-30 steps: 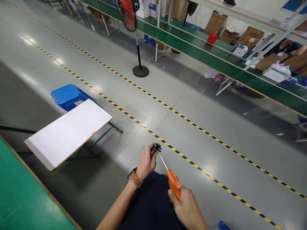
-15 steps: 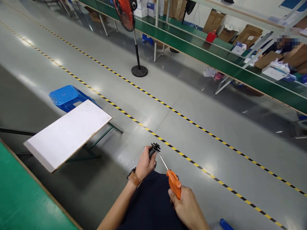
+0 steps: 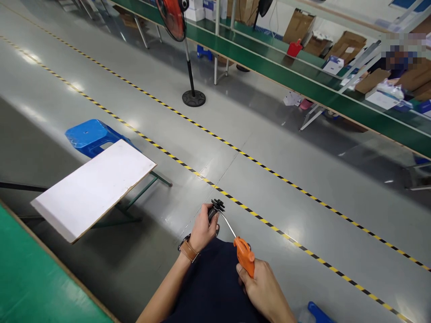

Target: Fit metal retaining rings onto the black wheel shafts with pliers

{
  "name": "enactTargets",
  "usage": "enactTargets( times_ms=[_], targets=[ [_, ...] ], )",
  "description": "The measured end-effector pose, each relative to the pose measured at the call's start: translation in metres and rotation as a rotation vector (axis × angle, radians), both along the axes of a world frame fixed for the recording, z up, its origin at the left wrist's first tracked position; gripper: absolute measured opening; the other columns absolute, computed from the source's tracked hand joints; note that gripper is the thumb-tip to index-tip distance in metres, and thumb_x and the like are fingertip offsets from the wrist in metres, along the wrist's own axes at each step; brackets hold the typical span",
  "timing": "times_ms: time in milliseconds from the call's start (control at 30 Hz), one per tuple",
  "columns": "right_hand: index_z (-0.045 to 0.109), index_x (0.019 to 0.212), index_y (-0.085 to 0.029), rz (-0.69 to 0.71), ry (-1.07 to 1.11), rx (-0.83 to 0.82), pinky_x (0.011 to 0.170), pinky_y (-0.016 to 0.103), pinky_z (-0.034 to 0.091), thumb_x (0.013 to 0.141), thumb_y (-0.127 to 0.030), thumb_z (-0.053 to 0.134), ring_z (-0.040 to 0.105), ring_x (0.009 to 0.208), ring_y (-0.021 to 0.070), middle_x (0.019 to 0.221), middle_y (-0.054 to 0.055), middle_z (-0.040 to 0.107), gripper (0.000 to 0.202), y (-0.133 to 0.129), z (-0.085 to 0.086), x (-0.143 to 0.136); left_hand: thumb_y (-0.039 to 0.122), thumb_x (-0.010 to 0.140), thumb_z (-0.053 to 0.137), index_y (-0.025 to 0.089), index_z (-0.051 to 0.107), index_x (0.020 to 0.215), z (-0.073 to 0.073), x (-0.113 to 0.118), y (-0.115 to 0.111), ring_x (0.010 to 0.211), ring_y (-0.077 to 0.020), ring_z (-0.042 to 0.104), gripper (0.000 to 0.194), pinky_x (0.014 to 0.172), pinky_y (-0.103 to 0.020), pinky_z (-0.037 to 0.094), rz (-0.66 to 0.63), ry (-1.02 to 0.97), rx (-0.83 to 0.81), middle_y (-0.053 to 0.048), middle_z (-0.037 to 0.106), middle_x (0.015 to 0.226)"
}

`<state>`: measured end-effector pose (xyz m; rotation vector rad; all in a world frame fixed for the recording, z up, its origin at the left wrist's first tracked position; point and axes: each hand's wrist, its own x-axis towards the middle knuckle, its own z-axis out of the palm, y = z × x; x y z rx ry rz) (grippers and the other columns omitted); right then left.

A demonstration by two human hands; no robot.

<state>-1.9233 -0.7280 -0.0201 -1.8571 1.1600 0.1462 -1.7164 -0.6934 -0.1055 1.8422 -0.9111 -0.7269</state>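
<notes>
Near the bottom middle, my left hand (image 3: pixel 204 229) is closed around a small black part (image 3: pixel 217 206) with a cylindrical body and a wider, notched top. My fingers partly hide its lower end. My right hand (image 3: pixel 264 287) grips an orange air blow gun (image 3: pixel 244 258) by its handle. The gun's thin, bent metal nozzle (image 3: pixel 228 224) reaches up and left, its tip at or very close to the underside of the part's top; whether they touch I cannot tell. A brown-strapped watch (image 3: pixel 189 249) is on my left wrist.
A white-topped small table (image 3: pixel 97 188) stands left, a blue stool (image 3: pixel 96 134) behind it. At lower left is a green worktop (image 3: pixel 40 273). Striped tape (image 3: pixel 235 202) crosses the floor. Beyond are a standing fan (image 3: pixel 193 96), a long green bench (image 3: pixel 269 78) with boxes, and a blurred person.
The view has shifted very slightly. Both hands keep their hold, and the nozzle stays at the black part.
</notes>
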Motion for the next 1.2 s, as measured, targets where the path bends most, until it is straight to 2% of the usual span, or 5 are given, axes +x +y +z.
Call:
enactTargets(
  times_ms=[333,700,967,1200],
  targets=[
    [0.071,0.084,-0.022,-0.011,0.005,0.01,0.071,0.03,0.047,0.092,-0.038,0.048,0.068,0.078,0.0236,0.072,0.005,0.068,0.029,0.007,-0.004,-0.001,0.036,0.098,0.049,0.022,0.044,0.102,-0.002,0.001,0.005,0.058,-0.0149,0.055,0.015,0.06,-0.03,0.044,0.016,0.111,-0.09,0.003,0.052,0.075],
    [0.052,0.064,-0.022,-0.006,0.03,0.086,0.058,0.029,0.04,0.092,-0.04,0.046,0.058,0.057,0.0181,0.062,0.002,0.062,0.034,0.012,-0.004,-0.002,0.052,0.094,0.056,0.02,0.048,0.098,0.011,0.001,0.006,0.061,-0.0123,0.049,0.033,0.058,-0.029,0.05,0.01,0.253,-0.158,0.002,0.049,0.078],
    [0.05,0.062,-0.023,-0.018,-0.037,0.096,0.056,0.028,0.037,0.093,-0.037,0.046,0.058,0.057,0.0174,0.062,0.002,0.062,0.033,0.015,-0.006,-0.001,0.06,0.091,0.058,0.021,0.045,0.098,0.005,0.002,0.011,0.058,-0.0089,0.051,0.042,0.055,-0.026,0.049,-0.011,0.504,-0.172,0.001,0.059,0.083],
    [0.046,0.065,-0.023,0.002,0.007,0.051,0.056,0.03,0.034,0.092,-0.036,0.045,0.055,0.054,0.0176,0.062,0.003,0.061,0.03,0.019,-0.008,-0.003,0.062,0.089,0.059,0.021,0.045,0.099,0.002,0.0,0.013,0.057,-0.0081,0.051,0.045,0.053,-0.023,0.046,-0.011,0.568,-0.155,0.001,0.061,0.081]
  ],
)
